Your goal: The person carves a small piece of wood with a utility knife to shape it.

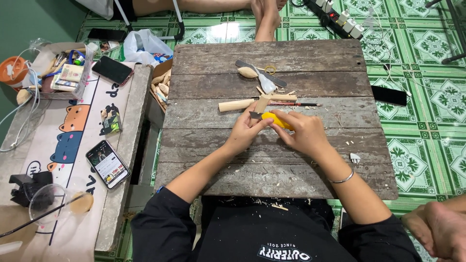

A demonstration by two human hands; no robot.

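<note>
Seen from above, a person's right hand [303,132] gripped a yellow knife [277,120] and the left hand [244,132] pinched a small wood piece [261,104] at mid-board [272,155], the blade seemingly at the piece's lower end. Shavings [279,206] on the lap suggested carving was underway, with the piece rough; a rounded stick [235,105] and a pale spoon blank [247,72] lay just beyond. At left, a small green-and-black carton [111,121] sat between 2 phones [108,164], beside an open box [68,73].

Worn plank board [310,165]: items at centre and far side.
Short pale wooden dowel [235,105] left of thin red pencil [291,104]; carved pale wooden spoon [248,72] beyond; black-cased smartphone [108,163] on low table [127,145], left.
</note>
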